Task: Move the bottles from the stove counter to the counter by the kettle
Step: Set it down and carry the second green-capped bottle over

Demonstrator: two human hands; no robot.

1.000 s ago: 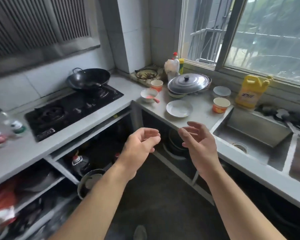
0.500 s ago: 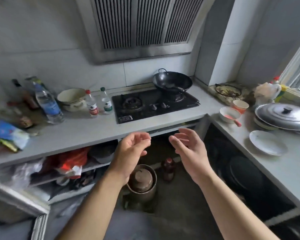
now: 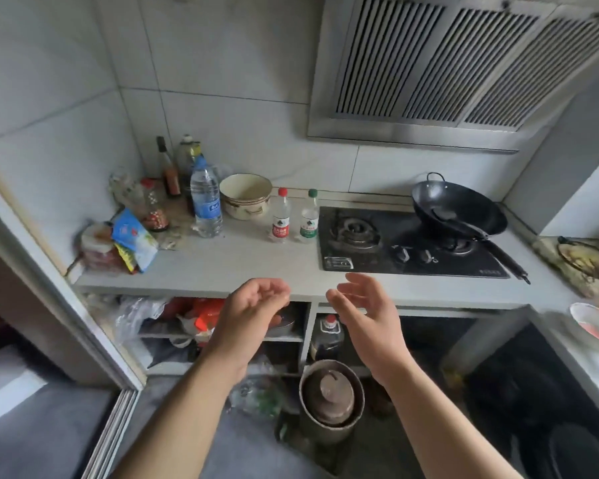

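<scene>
I hold both hands up over the front edge of the worktop (image 3: 242, 264), neither touching it. The left hand (image 3: 253, 305) has loosely curled fingers (image 3: 274, 288) with nothing in them, and the right hand (image 3: 363, 305) is spread and relaxed, also empty. The bottles all stand on the stove side. A red-capped bottle (image 3: 280, 216) and a green-capped bottle (image 3: 309, 217) are upright just beside each other, close to the left edge of the gas hob (image 3: 405, 243). A larger water bottle (image 3: 205, 198) stands further left, in front of a cluster of sauce bottles (image 3: 168, 171). I see no kettle from here, so the drop-off spot is out of view. My main worry is the two small bottles. They are tall, narrow and nearly touching, so a hand closing round one could knock the other over onto the hob. The enamel bowl (image 3: 246, 197) sits just behind the red-capped one and leaves little room for knuckles. Reaching for the water bottle, I could brush the condiments behind it or drag the packets (image 3: 132, 243) lying near it. The handle of the wok (image 3: 460, 209) sticks out toward the worktop's front edge, so if the carry takes me that way with a bottle in each hand, I could catch it.
</scene>
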